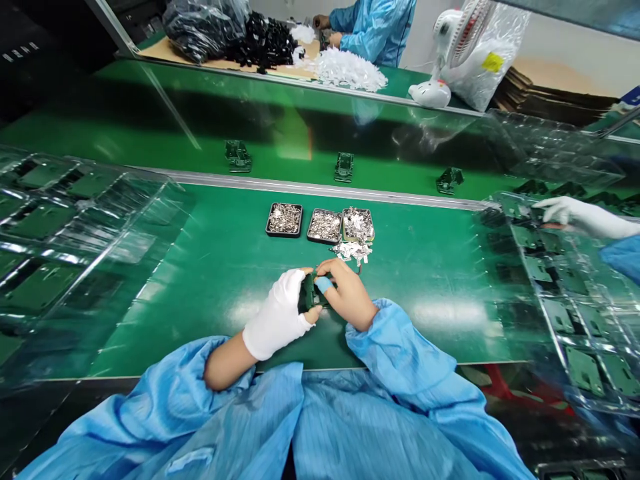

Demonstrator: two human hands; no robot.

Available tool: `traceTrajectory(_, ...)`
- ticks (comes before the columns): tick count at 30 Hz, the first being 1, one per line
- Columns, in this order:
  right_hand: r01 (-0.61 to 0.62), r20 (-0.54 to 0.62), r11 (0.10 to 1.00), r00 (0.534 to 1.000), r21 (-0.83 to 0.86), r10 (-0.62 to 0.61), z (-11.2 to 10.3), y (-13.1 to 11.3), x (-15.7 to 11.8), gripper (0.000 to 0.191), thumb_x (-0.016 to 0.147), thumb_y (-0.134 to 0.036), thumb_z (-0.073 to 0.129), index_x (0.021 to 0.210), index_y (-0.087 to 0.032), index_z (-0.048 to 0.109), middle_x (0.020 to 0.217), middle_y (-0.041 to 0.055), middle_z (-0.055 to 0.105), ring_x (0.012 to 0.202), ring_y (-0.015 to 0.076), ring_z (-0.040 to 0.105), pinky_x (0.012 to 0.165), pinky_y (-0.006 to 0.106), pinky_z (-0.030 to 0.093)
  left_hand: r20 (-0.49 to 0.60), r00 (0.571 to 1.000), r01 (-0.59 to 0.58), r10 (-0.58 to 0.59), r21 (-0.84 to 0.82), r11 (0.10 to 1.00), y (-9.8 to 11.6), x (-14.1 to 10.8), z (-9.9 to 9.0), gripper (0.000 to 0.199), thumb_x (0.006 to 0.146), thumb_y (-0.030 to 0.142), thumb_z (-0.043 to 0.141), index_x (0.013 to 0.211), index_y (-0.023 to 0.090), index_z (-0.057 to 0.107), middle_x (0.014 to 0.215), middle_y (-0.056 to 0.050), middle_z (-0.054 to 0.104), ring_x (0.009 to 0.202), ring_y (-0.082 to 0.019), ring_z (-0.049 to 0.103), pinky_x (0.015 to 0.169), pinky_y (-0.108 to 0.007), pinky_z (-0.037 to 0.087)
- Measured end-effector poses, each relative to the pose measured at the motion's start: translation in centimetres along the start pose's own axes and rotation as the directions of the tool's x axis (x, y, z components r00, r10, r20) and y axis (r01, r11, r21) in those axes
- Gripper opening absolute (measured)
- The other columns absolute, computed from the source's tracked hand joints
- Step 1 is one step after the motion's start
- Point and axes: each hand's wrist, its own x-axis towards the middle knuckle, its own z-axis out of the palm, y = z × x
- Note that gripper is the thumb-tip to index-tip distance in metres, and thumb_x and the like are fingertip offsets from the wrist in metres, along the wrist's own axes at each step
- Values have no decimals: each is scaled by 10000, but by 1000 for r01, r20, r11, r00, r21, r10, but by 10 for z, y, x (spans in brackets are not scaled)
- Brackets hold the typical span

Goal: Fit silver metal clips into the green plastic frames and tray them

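Observation:
My left hand (280,313), in a white glove with bare fingertips, grips a small dark green plastic part (311,291) above the green work surface. My right hand (345,287) is bare with a blue cover on one digit; its curled fingers press together at the part's right side. Whatever small piece lies between those fingers is hidden. Just beyond my hands is a loose pile of small silvery metal pieces (354,251). Behind it stand a left tray (284,235), a middle tray (323,240) and a right tray (373,233), all filled with small metal pieces.
Clear blister trays with green parts flank me at left (100,257) and right (543,293). A co-worker's white-gloved hand (567,212) reaches into the right one. Green assemblies (344,167) lie beyond the metal rail (320,189). Another person in blue (375,30) works farther back beside a white fan (435,92).

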Motion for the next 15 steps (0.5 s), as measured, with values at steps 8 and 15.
traceTrajectory(8, -76, -71, 976, 996, -203, 63, -41, 21, 44, 164, 888, -228, 465, 898, -193, 625, 931, 41, 656, 881, 171, 604, 767, 290, 480, 298, 953, 141, -51, -290, 947, -41, 13, -36, 700, 759, 433, 637, 1335, 175, 335, 1389, -160, 439, 1299, -293, 419, 1084, -483, 343)
traceTrajectory(15, 101, 279, 589, 935, -802, 220, -36, 15, 113, 292, 818, -25, 470, 979, -142, 684, 1043, 133, 676, 1035, 264, 585, 1044, 475, 299, 17, 962, 234, -271, -556, 797, -54, 52, -51, 476, 821, 491, 535, 1147, 153, 460, 1161, -152, 628, 1102, -246, 592, 1009, -461, 420)
